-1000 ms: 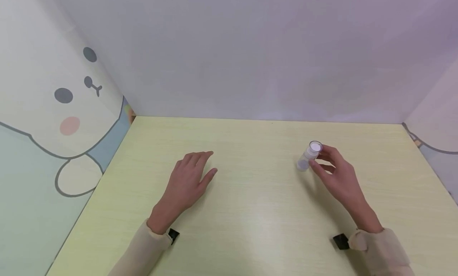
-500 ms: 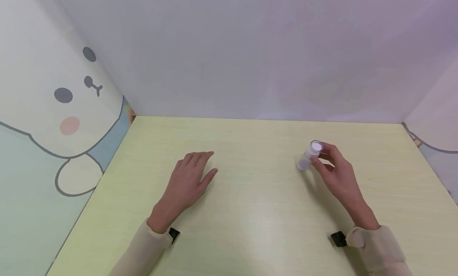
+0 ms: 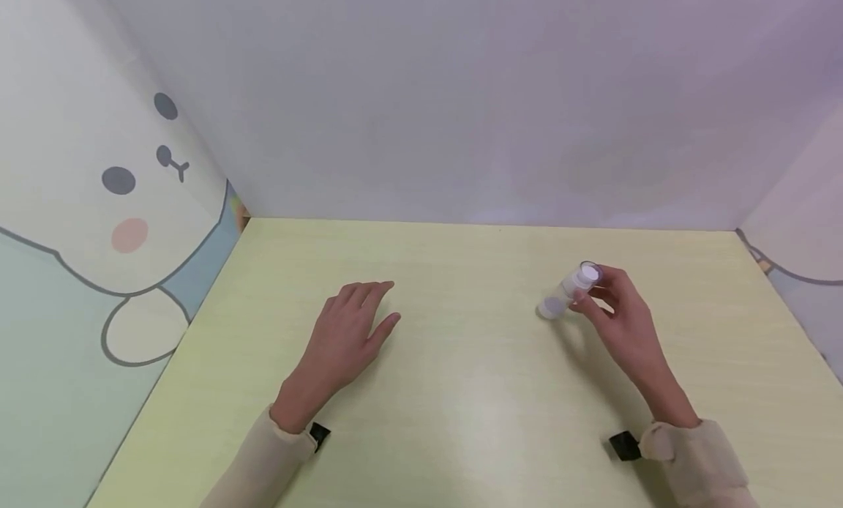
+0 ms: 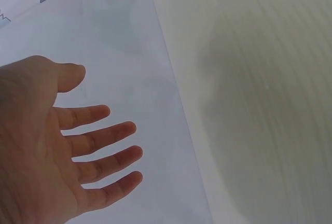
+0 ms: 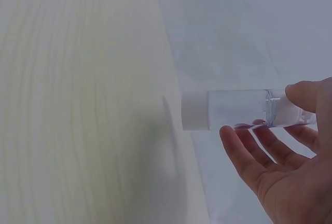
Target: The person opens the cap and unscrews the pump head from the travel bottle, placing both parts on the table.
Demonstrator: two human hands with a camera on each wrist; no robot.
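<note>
Over pale-yellow wood-grain tabletop (image 3: pixel 461 361), right side: clear-and-white cylindrical plastic bottle (image 3: pixel 565 293), tilted, pinched by right hand (image 3: pixel 628 329). Left side: left hand (image 3: pixel 344 340), fingers extended, unladen. Apparent step: holding bottle aloft; next move needs steady pinch.

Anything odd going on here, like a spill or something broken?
No spill or damage shows. The clear-and-white bottle is tilted, but the right hand grips it, so that hardly looks odd. The left hand holds nothing, which seems ordinary too.
</note>
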